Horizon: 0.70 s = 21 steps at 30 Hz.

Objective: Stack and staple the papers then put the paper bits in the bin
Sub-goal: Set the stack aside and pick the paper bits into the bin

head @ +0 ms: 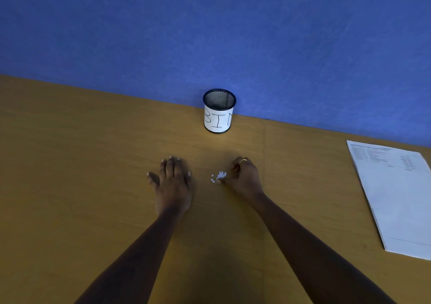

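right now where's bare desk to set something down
Bare desk left of the left hand; also between the right hand and the papers. Crowded between the hands, where paper bits lie before the bin.

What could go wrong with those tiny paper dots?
The tiny white paper bits lie loose by the right hand, its fingers curled; some may scatter or stay on the brown wooden desk. The black mesh cup labelled BIN stands farther back, its mouth small; carried bits may fall short.
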Each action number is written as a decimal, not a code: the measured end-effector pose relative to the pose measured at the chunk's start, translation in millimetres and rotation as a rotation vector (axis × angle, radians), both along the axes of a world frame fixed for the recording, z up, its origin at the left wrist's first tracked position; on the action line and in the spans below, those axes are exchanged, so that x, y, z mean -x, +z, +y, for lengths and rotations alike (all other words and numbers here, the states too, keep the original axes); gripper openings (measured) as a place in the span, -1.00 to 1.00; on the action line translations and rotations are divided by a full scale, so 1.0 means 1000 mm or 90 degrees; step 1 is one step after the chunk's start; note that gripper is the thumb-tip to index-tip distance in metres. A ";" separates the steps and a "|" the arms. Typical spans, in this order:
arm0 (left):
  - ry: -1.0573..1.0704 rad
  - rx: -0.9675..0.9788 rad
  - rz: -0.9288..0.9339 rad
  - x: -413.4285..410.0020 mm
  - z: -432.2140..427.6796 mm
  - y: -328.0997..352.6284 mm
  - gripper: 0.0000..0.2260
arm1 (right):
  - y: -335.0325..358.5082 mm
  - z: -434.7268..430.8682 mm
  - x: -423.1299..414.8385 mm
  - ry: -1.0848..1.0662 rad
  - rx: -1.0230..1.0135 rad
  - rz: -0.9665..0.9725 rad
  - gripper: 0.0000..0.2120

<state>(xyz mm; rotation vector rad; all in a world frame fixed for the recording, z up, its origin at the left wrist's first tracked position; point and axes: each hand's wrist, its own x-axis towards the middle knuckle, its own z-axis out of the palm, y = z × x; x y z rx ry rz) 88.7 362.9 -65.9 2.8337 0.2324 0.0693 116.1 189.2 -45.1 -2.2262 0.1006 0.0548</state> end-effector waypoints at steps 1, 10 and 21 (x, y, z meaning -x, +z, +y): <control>0.001 0.004 -0.002 0.000 0.000 0.001 -0.53 | -0.002 0.002 -0.002 -0.014 0.006 -0.008 -0.62; -0.001 -0.002 -0.028 0.000 0.000 0.000 -0.27 | -0.014 0.009 0.021 0.151 0.195 -0.224 -0.78; -0.002 0.018 0.001 0.000 0.000 0.001 -0.53 | -0.011 -0.004 0.028 0.305 0.599 -0.228 -0.45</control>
